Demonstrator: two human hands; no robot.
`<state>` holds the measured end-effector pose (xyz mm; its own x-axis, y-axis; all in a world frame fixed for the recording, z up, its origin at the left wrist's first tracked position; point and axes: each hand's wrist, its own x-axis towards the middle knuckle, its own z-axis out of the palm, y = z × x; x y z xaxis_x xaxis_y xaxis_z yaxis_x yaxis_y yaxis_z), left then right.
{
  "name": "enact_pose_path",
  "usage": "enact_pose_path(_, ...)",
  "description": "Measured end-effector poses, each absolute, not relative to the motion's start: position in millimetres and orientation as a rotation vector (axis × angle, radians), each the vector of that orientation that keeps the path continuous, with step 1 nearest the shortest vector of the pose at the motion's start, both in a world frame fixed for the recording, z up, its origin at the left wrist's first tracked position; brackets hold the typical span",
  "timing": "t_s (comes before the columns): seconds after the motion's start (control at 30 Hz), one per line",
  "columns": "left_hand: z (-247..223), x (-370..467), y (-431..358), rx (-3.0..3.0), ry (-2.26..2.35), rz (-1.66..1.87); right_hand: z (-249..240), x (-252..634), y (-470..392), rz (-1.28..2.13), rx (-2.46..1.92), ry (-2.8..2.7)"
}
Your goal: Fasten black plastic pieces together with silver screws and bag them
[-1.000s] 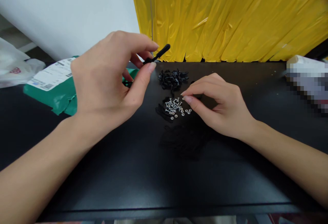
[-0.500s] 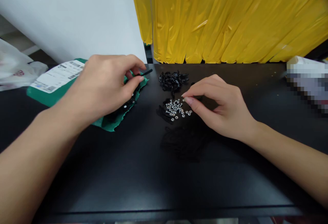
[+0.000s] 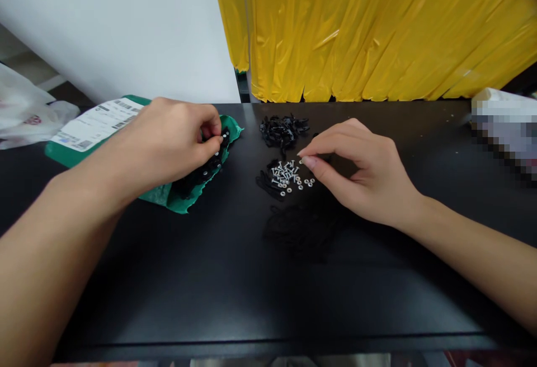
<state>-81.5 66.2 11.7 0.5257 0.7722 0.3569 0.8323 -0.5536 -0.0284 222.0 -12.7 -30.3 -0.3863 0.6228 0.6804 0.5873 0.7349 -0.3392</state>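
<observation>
"Head view: what has just changed on your left?"

"Your left hand (image 3: 180,135) has come down to the mouth of the green bag (image 3: 157,196), left of centre. The black strip you held up no longer shows, so it has probably joined the black studded pieces (image 3: 205,174) there."

"Are your left fingers empty?"

"You have thumb and forefinger drawn close together at those pieces; I can't tell whether you grip one."

"And mid-frame?"

"Unchanged: a dark heap (image 3: 283,131) above, silver screws (image 3: 285,172) and washers (image 3: 300,187) below it."

"Your right hand (image 3: 361,179)?"

"Right of centre, where it was, thumb and forefinger nearly meeting beside the screws. One ring shows at your fingertips; whether you pinch it or merely hover by it, I can't tell."
</observation>
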Motion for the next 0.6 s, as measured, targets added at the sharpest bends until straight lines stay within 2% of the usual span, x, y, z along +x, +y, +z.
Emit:
enact_pose_path(0.27, 7.6, -83.9, 65.4, -2.499, -1.528, -0.329, -32.3, 224.0, -11.8, 0.057, -0.9, -2.09)
enact_pose_path(0.43, 10.1, -83.2, 65.8, -2.476, -1.483, -0.374, -33.4, 224.6, -11.8, 0.051, -0.902, -2.093)
enact_pose_path(0.6, 8.9, -83.4, 68.1, -2.482, -1.635, -0.357, -32.6, 224.9, -11.9, 0.058, -0.919, -2.097)
